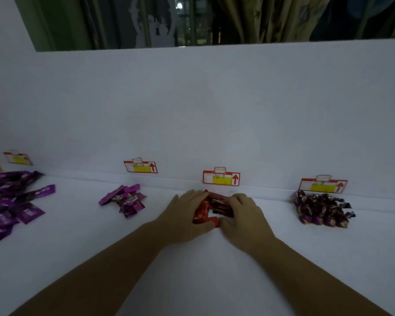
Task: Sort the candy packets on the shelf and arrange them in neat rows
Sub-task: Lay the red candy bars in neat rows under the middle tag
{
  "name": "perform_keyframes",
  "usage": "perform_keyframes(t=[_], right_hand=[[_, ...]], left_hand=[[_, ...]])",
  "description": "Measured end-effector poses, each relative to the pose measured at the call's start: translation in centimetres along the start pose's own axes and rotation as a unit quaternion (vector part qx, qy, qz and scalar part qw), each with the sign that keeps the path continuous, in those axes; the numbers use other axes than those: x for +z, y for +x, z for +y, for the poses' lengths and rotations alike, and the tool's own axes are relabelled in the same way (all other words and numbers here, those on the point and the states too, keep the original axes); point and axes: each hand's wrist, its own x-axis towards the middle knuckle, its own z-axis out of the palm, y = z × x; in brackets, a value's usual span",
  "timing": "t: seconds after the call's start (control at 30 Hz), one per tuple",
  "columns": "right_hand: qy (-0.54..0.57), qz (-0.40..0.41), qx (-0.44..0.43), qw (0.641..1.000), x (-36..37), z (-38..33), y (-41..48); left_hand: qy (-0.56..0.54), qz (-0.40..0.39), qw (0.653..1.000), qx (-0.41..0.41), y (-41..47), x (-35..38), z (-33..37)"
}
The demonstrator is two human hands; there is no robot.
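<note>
Dim bluish light is falling evenly, casting faint shadows. The frame's edges are bowing; the labels (221, 176) are blurring.

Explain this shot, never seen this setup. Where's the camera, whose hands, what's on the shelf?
No machine here: a person works bare-handed, and the one picture comes from a camera worn on their head, looking forward and down. The left hand and right hand together hold a small pile of red packets on a white shelf, in front of a price label. To the left lie a small bunch of purple packets and a bigger purple heap; to the right sits a cluster of dark wrapped candies.
</note>
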Motion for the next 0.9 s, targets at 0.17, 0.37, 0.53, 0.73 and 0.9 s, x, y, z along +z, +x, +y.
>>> perform_keyframes(t=[0.17,0.37,0.53,0.73,0.9], right_hand=[[0.013,0.008,-0.006,1.000,0.8,1.1,0.7],[0.019,-0.010,-0.015,1.000,0.8,1.3,0.8],[0.039,0.004,0.005,0.999,0.3,0.6,0.8],[0.037,-0.001,0.034,0.999,-0.3,0.2,0.4],[0.051,-0.027,0.029,0.998,-1.2,-0.2,-0.4]], left_hand=[[-0.014,0.064,0.996,0.058,1.5,0.9,0.0],[0.033,0.089,0.992,0.085,2.0,1.7,-0.4],[0.002,0.073,0.993,0.087,2.1,2.5,-1.1],[-0.004,0.039,0.995,0.091,2.0,2.4,-1.2],[-0.004,0.046,0.995,0.091,1.2,1.5,-0.1]])
